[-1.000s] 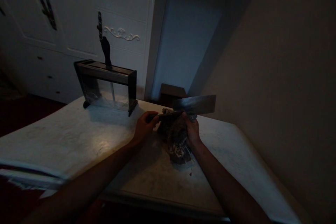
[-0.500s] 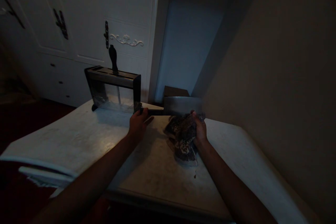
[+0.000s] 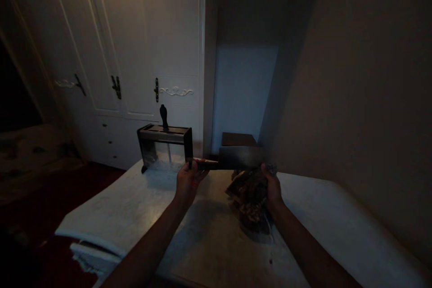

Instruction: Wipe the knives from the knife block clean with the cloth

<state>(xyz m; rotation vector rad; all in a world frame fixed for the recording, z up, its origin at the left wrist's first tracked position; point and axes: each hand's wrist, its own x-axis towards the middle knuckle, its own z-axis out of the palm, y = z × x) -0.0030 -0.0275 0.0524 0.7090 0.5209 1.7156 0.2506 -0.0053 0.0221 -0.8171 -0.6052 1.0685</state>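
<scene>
My left hand (image 3: pixel 187 181) is closed round the dark handle of a cleaver (image 3: pixel 240 158), whose broad blade lies level and points right. My right hand (image 3: pixel 272 185) grips a crumpled patterned cloth (image 3: pixel 250 192) right under the blade, the cloth hanging down to the white table (image 3: pixel 141 207). Behind my left hand stands a knife block (image 3: pixel 165 145) with clear sides, and one black-handled knife (image 3: pixel 164 117) sticks up from it.
White cupboard doors (image 3: pixel 141 49) with dark handles fill the back left. A dark box (image 3: pixel 237 139) sits behind the table by a pale wall panel. A plain wall (image 3: pixel 354 99) runs along the right. The table's near left edge drops to a dark red floor.
The view has tilted upward, showing more of the cupboard. The cleaver's blade has come down from a tilted, raised position to lie level over the cloth. Both hands keep their grips.
</scene>
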